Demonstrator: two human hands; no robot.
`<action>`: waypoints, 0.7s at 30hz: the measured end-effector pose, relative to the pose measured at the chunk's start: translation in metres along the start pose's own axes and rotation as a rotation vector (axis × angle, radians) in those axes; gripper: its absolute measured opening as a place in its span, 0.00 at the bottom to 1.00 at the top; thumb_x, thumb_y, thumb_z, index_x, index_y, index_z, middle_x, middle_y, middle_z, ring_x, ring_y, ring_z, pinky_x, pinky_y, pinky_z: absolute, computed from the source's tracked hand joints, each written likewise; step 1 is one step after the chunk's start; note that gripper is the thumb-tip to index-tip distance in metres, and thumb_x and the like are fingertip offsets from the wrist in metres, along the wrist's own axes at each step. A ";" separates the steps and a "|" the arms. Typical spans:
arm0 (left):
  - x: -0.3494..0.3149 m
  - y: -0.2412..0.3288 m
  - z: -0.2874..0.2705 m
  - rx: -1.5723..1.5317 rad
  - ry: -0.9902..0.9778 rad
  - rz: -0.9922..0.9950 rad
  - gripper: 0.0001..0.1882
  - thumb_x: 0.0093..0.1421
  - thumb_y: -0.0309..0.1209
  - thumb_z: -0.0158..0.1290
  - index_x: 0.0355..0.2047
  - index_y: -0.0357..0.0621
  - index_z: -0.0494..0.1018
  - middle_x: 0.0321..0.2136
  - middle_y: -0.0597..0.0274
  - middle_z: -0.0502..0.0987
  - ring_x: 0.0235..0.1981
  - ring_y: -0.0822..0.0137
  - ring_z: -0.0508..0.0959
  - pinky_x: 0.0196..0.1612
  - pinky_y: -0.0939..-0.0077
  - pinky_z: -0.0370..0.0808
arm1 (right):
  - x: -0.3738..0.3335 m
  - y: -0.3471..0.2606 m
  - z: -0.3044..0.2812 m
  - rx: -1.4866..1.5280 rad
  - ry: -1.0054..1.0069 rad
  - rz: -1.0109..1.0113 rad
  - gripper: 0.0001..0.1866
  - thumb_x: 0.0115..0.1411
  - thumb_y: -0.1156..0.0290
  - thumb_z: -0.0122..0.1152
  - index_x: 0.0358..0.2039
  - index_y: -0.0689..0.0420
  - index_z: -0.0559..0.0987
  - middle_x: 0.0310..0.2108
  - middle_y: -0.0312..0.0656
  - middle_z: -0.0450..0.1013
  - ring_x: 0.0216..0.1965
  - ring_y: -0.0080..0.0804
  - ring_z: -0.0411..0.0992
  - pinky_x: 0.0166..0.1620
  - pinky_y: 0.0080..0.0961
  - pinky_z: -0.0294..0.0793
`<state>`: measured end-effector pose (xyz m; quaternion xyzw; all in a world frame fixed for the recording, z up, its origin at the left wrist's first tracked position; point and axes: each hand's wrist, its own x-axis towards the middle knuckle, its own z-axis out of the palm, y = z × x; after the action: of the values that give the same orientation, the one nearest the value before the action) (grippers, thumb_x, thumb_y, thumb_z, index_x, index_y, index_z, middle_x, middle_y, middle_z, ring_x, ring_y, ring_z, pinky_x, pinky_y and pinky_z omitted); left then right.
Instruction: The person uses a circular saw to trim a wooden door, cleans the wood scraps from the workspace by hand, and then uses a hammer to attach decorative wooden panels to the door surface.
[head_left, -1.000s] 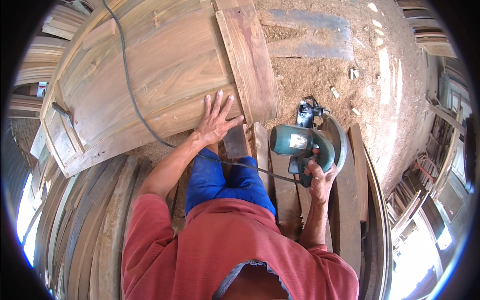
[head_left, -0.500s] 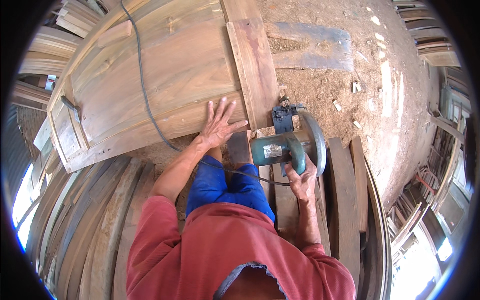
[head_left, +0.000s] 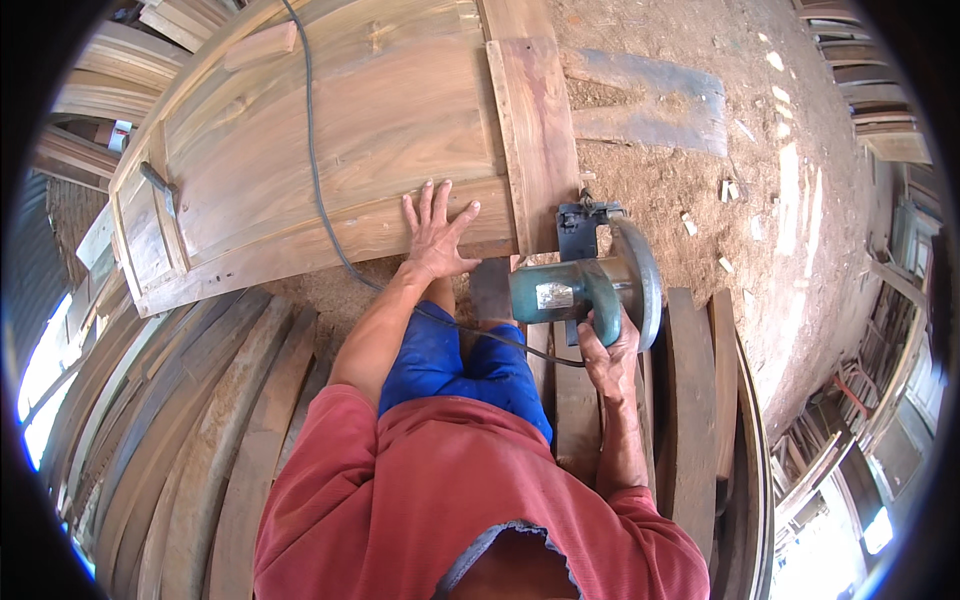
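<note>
My right hand (head_left: 610, 355) is wrapped round the rear handle of a green circular saw (head_left: 575, 287). The saw's base plate and round blade guard sit at the near right end of a brown board (head_left: 535, 140), which lies across the end of a large wooden door panel (head_left: 350, 140). Whether the blade touches wood is hidden. With fingers spread, my left hand (head_left: 437, 240) lies flat on the panel's near edge rail, left of the board. A dark block (head_left: 490, 290) shows between my left hand and the saw.
A black power cord (head_left: 316, 170) runs over the panel and past my legs to the saw. A chisel-like tool (head_left: 158, 182) and a short wood piece (head_left: 262, 46) lie on the panel. Stacked planks (head_left: 240, 440) surround me. Sawdust and offcuts (head_left: 690, 224) cover the ground, beside a grey board (head_left: 650, 95).
My view has shifted a little, so the panel appears farther right. Against the panel, my left hand has slid slightly left, away from the board. My right hand keeps its grip on the saw.
</note>
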<state>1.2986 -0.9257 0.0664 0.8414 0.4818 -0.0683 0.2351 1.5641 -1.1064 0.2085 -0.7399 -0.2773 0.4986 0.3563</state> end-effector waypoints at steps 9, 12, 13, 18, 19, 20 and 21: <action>-0.008 0.006 0.002 -0.031 -0.001 -0.075 0.54 0.33 0.51 0.75 0.65 0.68 0.67 0.72 0.40 0.39 0.72 0.31 0.30 0.67 0.24 0.25 | 0.008 0.010 0.021 -0.042 -0.030 -0.100 0.10 0.57 0.70 0.63 0.36 0.62 0.75 0.25 0.35 0.71 0.29 0.22 0.67 0.35 0.26 0.72; -0.006 0.003 0.004 -0.047 -0.013 -0.060 0.53 0.32 0.51 0.76 0.64 0.67 0.69 0.72 0.41 0.39 0.72 0.32 0.30 0.67 0.25 0.25 | 0.006 0.015 0.024 -0.050 -0.041 -0.099 0.09 0.57 0.71 0.63 0.36 0.61 0.75 0.26 0.36 0.70 0.29 0.22 0.67 0.36 0.26 0.71; -0.005 0.002 0.004 -0.051 -0.011 -0.059 0.53 0.32 0.51 0.76 0.63 0.67 0.69 0.72 0.41 0.39 0.72 0.32 0.30 0.67 0.26 0.25 | 0.006 0.017 0.026 -0.035 -0.051 -0.087 0.09 0.57 0.71 0.63 0.36 0.61 0.75 0.26 0.36 0.70 0.29 0.22 0.66 0.36 0.26 0.71; -0.005 0.003 0.004 -0.044 0.005 -0.051 0.52 0.31 0.52 0.76 0.61 0.66 0.71 0.72 0.41 0.41 0.72 0.32 0.32 0.67 0.26 0.25 | 0.005 0.018 0.033 -0.060 -0.044 -0.147 0.09 0.56 0.73 0.62 0.36 0.61 0.75 0.24 0.36 0.70 0.28 0.23 0.66 0.35 0.26 0.71; -0.005 0.002 0.004 -0.039 -0.009 -0.056 0.52 0.32 0.53 0.75 0.62 0.68 0.71 0.72 0.42 0.40 0.72 0.32 0.32 0.67 0.25 0.26 | 0.005 0.018 0.034 -0.061 -0.041 -0.157 0.09 0.55 0.73 0.63 0.36 0.61 0.75 0.24 0.36 0.70 0.27 0.24 0.67 0.35 0.27 0.71; -0.004 0.002 0.004 -0.033 -0.022 -0.061 0.51 0.33 0.53 0.75 0.62 0.69 0.71 0.72 0.43 0.39 0.72 0.32 0.32 0.67 0.25 0.27 | 0.006 0.017 0.035 -0.060 -0.043 -0.158 0.09 0.55 0.73 0.63 0.36 0.61 0.75 0.24 0.36 0.70 0.27 0.24 0.67 0.35 0.27 0.71; -0.004 0.003 0.004 -0.032 -0.022 -0.063 0.51 0.33 0.53 0.75 0.62 0.69 0.71 0.72 0.43 0.39 0.72 0.32 0.32 0.67 0.25 0.27 | 0.006 0.017 0.035 -0.067 -0.044 -0.154 0.09 0.55 0.73 0.63 0.36 0.61 0.76 0.23 0.36 0.70 0.27 0.24 0.67 0.34 0.27 0.72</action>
<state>1.2993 -0.9317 0.0654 0.8211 0.5066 -0.0771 0.2514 1.5338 -1.1031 0.1832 -0.7169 -0.3574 0.4764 0.3625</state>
